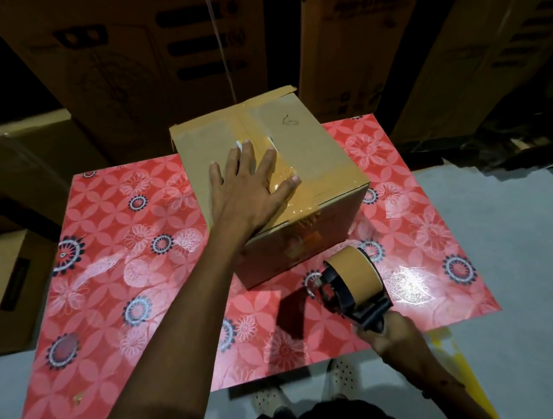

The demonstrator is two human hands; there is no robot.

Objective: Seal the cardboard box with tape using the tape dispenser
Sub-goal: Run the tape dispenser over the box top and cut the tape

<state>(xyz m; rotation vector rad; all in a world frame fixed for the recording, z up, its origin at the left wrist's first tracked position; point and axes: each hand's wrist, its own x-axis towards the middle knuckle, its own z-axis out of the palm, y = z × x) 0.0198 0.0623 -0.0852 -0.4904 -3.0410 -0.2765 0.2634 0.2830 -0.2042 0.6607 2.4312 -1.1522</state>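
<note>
Cardboard box (314,159), sitting on a glossy red floral mat (133,272): brown tape is already covering its top seam and running wrinkled down the near face. Left hand (250,191) is pressing flat, fingers spread, on that strip. Right hand (393,336) is gripping the tape dispenser (351,283), apparently clear of the box; sealing looks nearly complete.

Looks like a storeroom or warehouse, dim lit. Tall printed cartons (141,54) stacked wall-like from 10 to 2 o'clock, more brown boxes (4,286) on the floor at 9. Bare grey concrete floor (521,238) at 3 to 5. Work surface is just a red floral vinyl sheet (125,289) laid at centre.
</note>
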